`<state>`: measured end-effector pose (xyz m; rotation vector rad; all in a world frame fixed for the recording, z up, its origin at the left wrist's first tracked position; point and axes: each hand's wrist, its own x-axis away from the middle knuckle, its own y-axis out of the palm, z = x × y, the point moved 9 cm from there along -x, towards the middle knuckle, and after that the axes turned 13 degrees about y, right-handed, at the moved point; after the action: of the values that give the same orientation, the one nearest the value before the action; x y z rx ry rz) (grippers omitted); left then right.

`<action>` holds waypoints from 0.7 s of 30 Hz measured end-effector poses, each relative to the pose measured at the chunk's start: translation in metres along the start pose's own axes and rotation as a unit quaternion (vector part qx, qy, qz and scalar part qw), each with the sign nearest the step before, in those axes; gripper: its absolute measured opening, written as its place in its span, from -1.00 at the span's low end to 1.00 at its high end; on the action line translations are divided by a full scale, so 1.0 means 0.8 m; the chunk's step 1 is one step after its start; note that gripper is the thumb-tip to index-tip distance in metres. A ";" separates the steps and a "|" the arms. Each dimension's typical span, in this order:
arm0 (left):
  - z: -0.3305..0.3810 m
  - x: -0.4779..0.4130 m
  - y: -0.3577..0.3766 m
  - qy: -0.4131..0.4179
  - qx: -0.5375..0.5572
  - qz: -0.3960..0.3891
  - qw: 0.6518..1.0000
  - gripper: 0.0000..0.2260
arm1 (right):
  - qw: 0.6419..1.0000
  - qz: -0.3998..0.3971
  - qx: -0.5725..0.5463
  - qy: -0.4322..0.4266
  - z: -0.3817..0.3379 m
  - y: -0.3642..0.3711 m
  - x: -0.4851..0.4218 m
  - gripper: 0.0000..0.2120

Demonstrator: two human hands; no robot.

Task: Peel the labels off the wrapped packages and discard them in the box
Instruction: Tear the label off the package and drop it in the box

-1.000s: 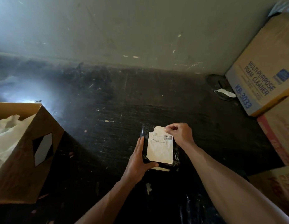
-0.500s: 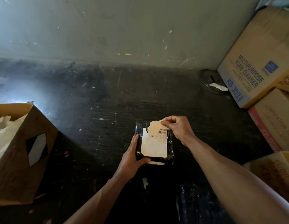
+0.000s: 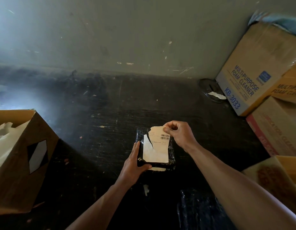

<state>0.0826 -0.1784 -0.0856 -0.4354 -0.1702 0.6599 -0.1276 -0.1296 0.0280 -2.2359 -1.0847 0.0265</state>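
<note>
Left hand (image 3: pixel 134 161) steadies package (image 3: pixel 171 161); right hand (image 3: pixel 178 133) pinches label (image 3: pixel 156 146)

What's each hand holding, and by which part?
Right hand pinches the label at its lifted top corner. Left hand grips the package along its left edge, thumb on the near corner.
</note>
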 end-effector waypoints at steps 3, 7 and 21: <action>0.000 0.000 0.001 0.001 -0.004 0.001 1.000 0.02 | 1.000 0.010 0.007 0.004 0.003 0.006 -0.003 -0.89; -0.002 -0.001 0.001 0.003 -0.005 0.001 1.000 0.02 | 1.000 0.018 0.021 -0.001 0.003 0.016 -0.005 -0.80; 0.004 -0.006 -0.010 0.013 -0.025 -0.017 0.999 0.02 | 1.000 0.013 -0.003 0.003 -0.004 0.003 0.005 -0.62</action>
<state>0.0825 -0.1856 -0.0795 -0.4879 -0.1687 0.6169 -0.1223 -0.1293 0.0304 -2.2538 -1.0541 0.0278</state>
